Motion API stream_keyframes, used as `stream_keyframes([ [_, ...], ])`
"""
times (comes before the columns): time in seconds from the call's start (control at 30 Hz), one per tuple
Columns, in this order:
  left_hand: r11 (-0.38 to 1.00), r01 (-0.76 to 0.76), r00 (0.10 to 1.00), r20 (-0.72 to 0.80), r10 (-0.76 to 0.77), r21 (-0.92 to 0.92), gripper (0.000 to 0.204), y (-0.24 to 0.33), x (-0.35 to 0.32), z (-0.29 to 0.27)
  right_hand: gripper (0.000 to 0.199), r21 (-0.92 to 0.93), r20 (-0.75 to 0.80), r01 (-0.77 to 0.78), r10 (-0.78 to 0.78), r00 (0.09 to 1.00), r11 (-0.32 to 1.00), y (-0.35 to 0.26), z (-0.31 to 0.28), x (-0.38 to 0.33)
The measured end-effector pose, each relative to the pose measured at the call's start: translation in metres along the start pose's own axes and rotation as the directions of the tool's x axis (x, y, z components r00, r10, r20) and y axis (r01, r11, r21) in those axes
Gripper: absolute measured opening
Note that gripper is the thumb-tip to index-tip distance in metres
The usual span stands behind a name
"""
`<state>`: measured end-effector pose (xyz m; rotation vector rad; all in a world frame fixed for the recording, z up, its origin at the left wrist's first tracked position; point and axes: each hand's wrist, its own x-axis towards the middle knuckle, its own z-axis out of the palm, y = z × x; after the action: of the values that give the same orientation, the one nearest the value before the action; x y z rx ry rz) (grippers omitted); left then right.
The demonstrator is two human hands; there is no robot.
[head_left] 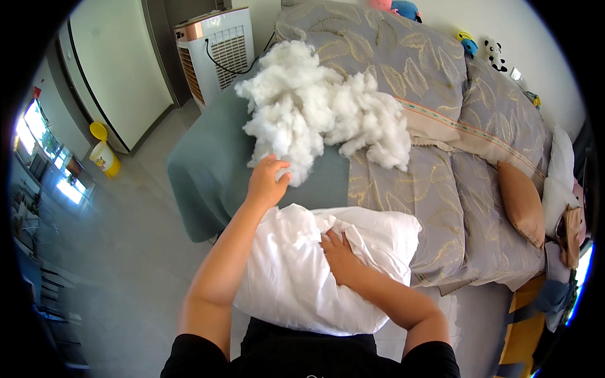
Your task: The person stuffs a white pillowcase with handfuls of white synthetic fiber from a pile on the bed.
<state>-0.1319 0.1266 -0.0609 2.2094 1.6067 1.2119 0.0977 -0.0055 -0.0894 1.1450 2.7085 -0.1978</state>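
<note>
A large heap of white fluffy stuffing (296,94) lies on the sofa in front of me. My left hand (270,181) is at its near edge, fingers slightly bent and apart, with no clump visibly gripped. A plump white pillow cover (290,290) rests against my lap, its cloth creased and bunched along the top. On its upper side lies my right hand (343,258), fingers spread among the folds by what looks like an opening. The fingertips are partly covered by cloth, and the thumb is hidden.
The sofa has a grey leaf-patterned cover (409,208) and a teal cloth (208,170) at its left. A brown cushion (522,201) leans at the right. Back left stands a white air cooler (230,47) with a black cord; a yellow-and-white bin (104,159) is farther left.
</note>
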Motion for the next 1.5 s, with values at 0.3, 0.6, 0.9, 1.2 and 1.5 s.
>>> stream_keyframes([
  [0.3, 0.952, 0.275, 0.96, 0.017, -0.28, 0.135, 0.05, -0.024, 0.079, 0.049, 0.05, 0.356, -0.411, 0.045, 0.113, 0.905, 0.933, 0.001, -0.082, -0.026],
  [0.6, 0.85, 0.02, 0.98, -0.159, -0.121, -0.526, 0.022, 0.06, 0.077, 0.023, 0.043, 0.697, -0.658, 0.283, 0.43, 0.618, 0.659, 0.042, -0.121, -0.029],
  [0.9, 0.417, 0.464, 0.881, 0.458, -0.121, -0.782, 0.023, 0.155, 0.026, -0.035, 0.06, 0.721, -0.628, 0.645, 0.633, 0.452, 0.255, 0.043, -0.132, 0.007],
  [1.2, 0.245, 0.461, 0.887, 0.437, -0.146, -0.853, 0.051, 0.139, -0.011, -0.034, 0.037, 0.79, -0.603, 0.466, 0.637, 0.48, 0.398, 0.042, -0.116, -0.013],
  [1.5, 0.467, 0.435, 0.899, 0.398, -0.182, -0.77, 0.03, 0.148, -0.039, -0.032, 0.061, 0.758, -0.652, 0.563, 0.403, 0.642, 0.329, 0.005, -0.118, -0.02],
])
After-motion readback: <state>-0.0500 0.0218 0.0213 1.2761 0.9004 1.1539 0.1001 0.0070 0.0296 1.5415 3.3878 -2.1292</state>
